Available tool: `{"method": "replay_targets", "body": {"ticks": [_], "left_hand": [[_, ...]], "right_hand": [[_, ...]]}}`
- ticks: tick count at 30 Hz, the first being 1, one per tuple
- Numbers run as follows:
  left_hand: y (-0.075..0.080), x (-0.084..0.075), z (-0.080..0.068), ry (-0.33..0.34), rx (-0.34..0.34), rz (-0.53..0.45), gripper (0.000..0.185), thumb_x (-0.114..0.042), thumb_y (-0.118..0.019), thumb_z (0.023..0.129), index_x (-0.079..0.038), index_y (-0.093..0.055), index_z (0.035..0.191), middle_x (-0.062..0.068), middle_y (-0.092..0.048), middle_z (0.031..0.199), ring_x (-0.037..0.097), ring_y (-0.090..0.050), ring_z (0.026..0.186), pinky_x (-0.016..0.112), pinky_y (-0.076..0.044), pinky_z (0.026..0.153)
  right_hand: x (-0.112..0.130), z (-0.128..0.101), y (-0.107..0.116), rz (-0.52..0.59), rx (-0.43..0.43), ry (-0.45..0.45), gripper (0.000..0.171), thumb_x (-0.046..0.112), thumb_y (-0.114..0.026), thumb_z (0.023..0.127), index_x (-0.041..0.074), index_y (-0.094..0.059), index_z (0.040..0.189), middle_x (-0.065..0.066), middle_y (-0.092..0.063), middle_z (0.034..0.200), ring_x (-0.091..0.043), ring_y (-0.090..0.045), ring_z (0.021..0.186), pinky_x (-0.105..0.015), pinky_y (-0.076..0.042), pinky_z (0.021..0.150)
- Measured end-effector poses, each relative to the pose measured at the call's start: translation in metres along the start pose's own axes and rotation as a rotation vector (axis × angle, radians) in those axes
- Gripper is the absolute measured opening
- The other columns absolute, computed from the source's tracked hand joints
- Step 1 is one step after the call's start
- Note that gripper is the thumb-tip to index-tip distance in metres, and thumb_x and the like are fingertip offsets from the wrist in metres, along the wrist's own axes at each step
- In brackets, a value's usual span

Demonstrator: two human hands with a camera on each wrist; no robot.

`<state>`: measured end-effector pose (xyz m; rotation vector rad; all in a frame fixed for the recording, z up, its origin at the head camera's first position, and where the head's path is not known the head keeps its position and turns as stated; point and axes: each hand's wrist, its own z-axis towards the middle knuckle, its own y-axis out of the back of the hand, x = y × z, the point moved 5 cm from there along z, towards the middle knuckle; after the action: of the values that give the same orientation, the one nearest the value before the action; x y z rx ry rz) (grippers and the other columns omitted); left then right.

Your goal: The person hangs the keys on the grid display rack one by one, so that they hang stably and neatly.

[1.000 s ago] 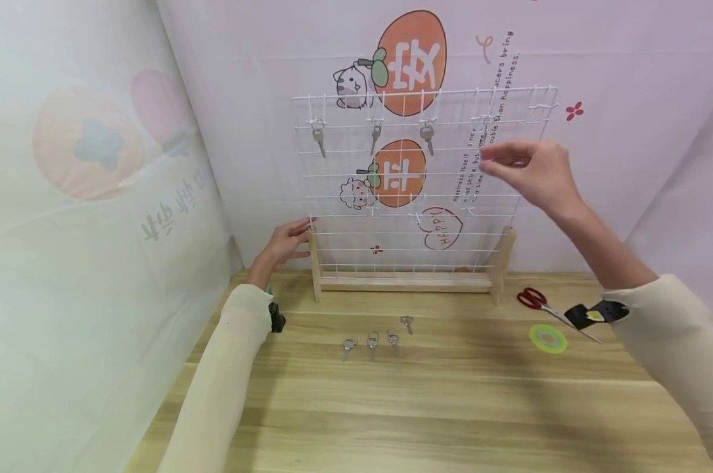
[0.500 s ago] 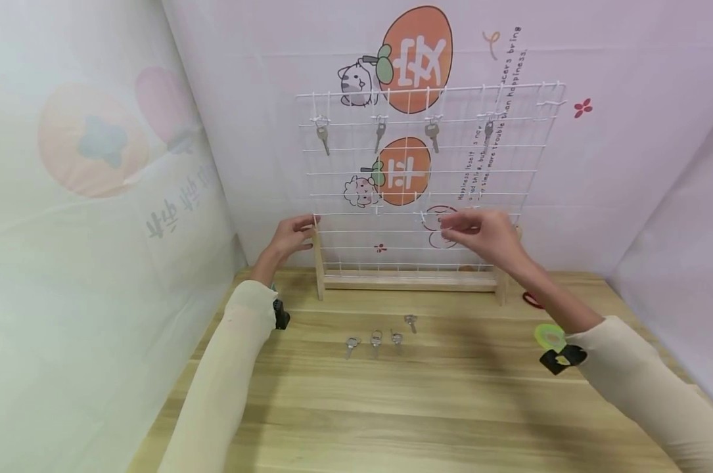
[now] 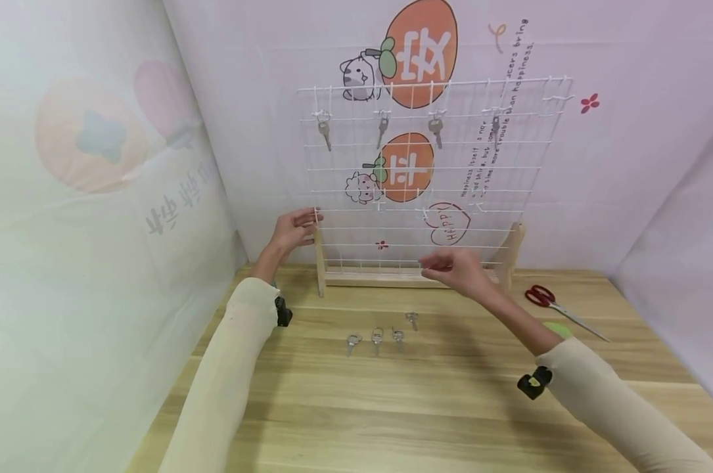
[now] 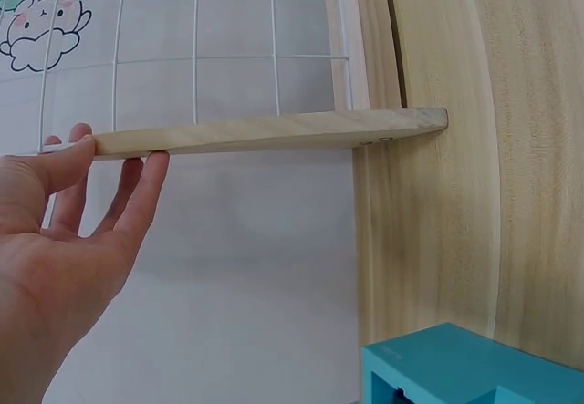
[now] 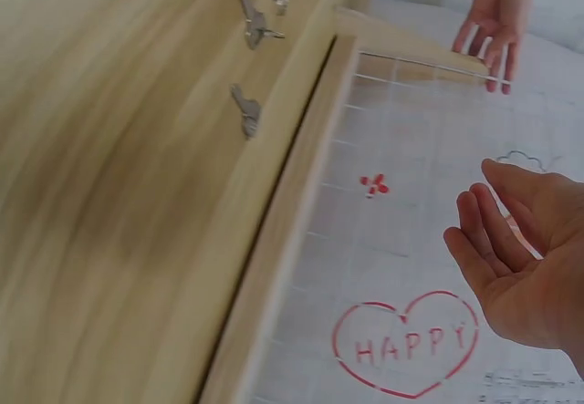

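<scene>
A white wire grid rack (image 3: 362, 169) stands upright on wooden feet against the back cloth. My left hand (image 3: 292, 231) holds the top of its left wooden post (image 4: 265, 133), thumb on one side and fingertips on the other. Several keys (image 3: 324, 133) on rings hang from hooks along the upper part of the grid. My right hand (image 3: 458, 270) is in front of the rack's lower bar, fingers loosely bent and nothing between them. Below it on the table, several loose keys (image 3: 377, 339) lie in a small group, one key (image 3: 412, 320) nearer the rack.
Red-handled scissors (image 3: 542, 297) lie right of the rack. A yellow-green disc (image 3: 559, 329) is partly hidden behind my right forearm. Lower hooks (image 3: 380, 206) on the grid bear no keys. A teal box (image 4: 465, 367) sits by the left post.
My right hand has come down and left from the fourth hanging key toward the loose keys, leaving that key on its hook. My left hand has stayed at the post.
</scene>
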<state>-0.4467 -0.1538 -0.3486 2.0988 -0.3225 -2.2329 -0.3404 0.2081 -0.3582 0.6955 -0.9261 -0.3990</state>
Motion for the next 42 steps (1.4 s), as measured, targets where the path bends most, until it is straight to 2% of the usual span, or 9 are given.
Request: {"method": "replay_targets", "body": {"ticks": [3,8,19,27,36,42], "left_hand": [[-0.001,-0.001,0.001,0.000,-0.008,-0.006,0.050,0.003,-0.059,0.104,-0.011,-0.055,0.151,0.008,-0.063,0.145,0.027,-0.056,0.137,0.050,-0.054,0.105],[-0.002,-0.001,0.002,-0.010,-0.007,-0.016,0.049,0.004,-0.060,0.103,-0.008,-0.054,0.151,0.011,-0.063,0.145,0.028,-0.058,0.135,0.051,-0.055,0.104],[0.002,-0.001,-0.002,0.012,-0.001,-0.043,0.051,0.005,-0.058,0.104,-0.009,-0.054,0.152,0.011,-0.060,0.147,0.031,-0.054,0.139,0.052,-0.053,0.106],[0.001,0.001,0.000,0.011,0.021,-0.038,0.050,0.003,-0.058,0.105,-0.010,-0.053,0.152,0.010,-0.059,0.149,0.029,-0.055,0.138,0.051,-0.053,0.106],[0.000,0.001,0.001,0.009,0.009,-0.030,0.049,0.002,-0.059,0.104,-0.011,-0.056,0.151,0.008,-0.061,0.148,0.027,-0.057,0.136,0.048,-0.055,0.104],[0.001,0.002,0.001,0.009,0.012,-0.026,0.049,0.002,-0.058,0.104,-0.011,-0.055,0.151,0.008,-0.059,0.149,0.030,-0.056,0.136,0.049,-0.054,0.105]], "right_hand": [[-0.011,-0.001,-0.013,0.000,0.006,0.018,0.014,0.001,-0.081,0.089,0.000,-0.079,0.103,-0.013,-0.079,0.097,-0.026,-0.076,0.086,-0.034,-0.065,0.075],[-0.029,-0.006,-0.032,0.002,0.047,-0.018,0.016,-0.001,-0.080,0.090,-0.002,-0.079,0.105,-0.014,-0.078,0.099,-0.027,-0.075,0.088,-0.040,-0.065,0.078],[-0.063,-0.020,-0.070,-0.039,0.150,-0.094,0.018,0.001,-0.080,0.090,-0.003,-0.079,0.108,-0.012,-0.079,0.098,-0.022,-0.074,0.086,-0.035,-0.064,0.077],[-0.071,-0.030,-0.077,-0.014,0.172,-0.084,0.020,-0.009,-0.078,0.087,-0.005,-0.078,0.106,-0.016,-0.078,0.100,-0.025,-0.074,0.088,-0.035,-0.064,0.079],[-0.078,-0.038,-0.091,-0.017,0.219,-0.107,0.019,-0.008,-0.080,0.085,-0.002,-0.078,0.102,-0.012,-0.078,0.097,-0.024,-0.074,0.087,-0.034,-0.063,0.079],[-0.076,-0.038,-0.096,-0.104,0.216,-0.048,0.011,-0.003,-0.080,0.088,0.004,-0.081,0.097,-0.006,-0.079,0.094,-0.020,-0.075,0.086,-0.037,-0.064,0.078]]}}
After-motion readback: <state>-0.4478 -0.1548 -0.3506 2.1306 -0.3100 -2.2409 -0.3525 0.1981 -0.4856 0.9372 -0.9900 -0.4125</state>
